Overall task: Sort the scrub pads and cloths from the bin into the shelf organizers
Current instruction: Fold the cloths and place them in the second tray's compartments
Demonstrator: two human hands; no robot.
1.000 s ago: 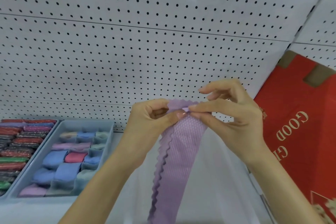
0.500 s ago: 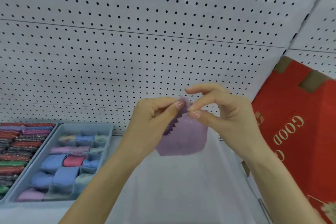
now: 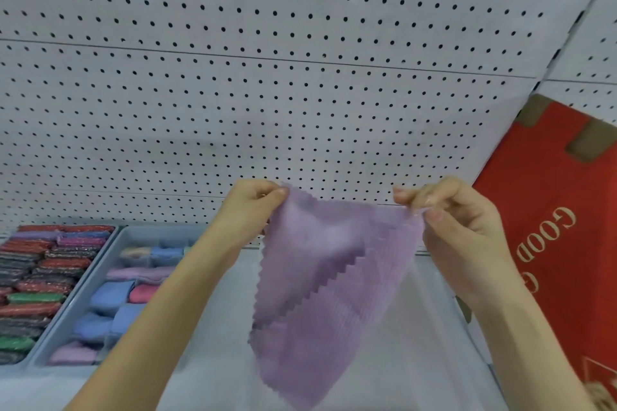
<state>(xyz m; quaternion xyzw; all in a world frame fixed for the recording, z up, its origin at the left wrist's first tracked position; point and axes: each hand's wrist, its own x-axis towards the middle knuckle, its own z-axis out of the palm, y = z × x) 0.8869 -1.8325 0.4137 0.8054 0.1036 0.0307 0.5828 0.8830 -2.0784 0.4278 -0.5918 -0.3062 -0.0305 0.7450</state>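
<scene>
— Where is the purple cloth [image 3: 327, 277]?

— In the air, above the white shelf [image 3: 207, 377] and in front of the pegboard [image 3: 267, 93]. It is in no container. It is stretched between both hands and hangs down to a point, with one zigzag edge folded across its face.

— How do the hands hold it?

— The left hand [image 3: 253, 207] pinches the upper left corner between thumb and curled fingers. The right hand [image 3: 457, 223] pinches the upper right corner with its fingertips, the other fingers bent.

— What is in the organizers?

— The nearer organizer [image 3: 160, 232], a grey tray with dividers to the left of the left forearm, holds folded cloths in its compartments: blue ones [image 3: 110, 297], a pink one [image 3: 143, 292], lilac ones [image 3: 140, 274] and a pale one at the back that is too blurred to tell apart. The forearm hides its right side.

— And beside it?

— At the far left a second tray [image 3: 23, 365] touches the first. It is packed with glittery scrub pads [image 3: 36, 277] in red, green, purple and dark rows.

— Anything on the right?

— A red box [image 3: 561, 243] stands tilted there, with "GOOD" in gold letters.
</scene>
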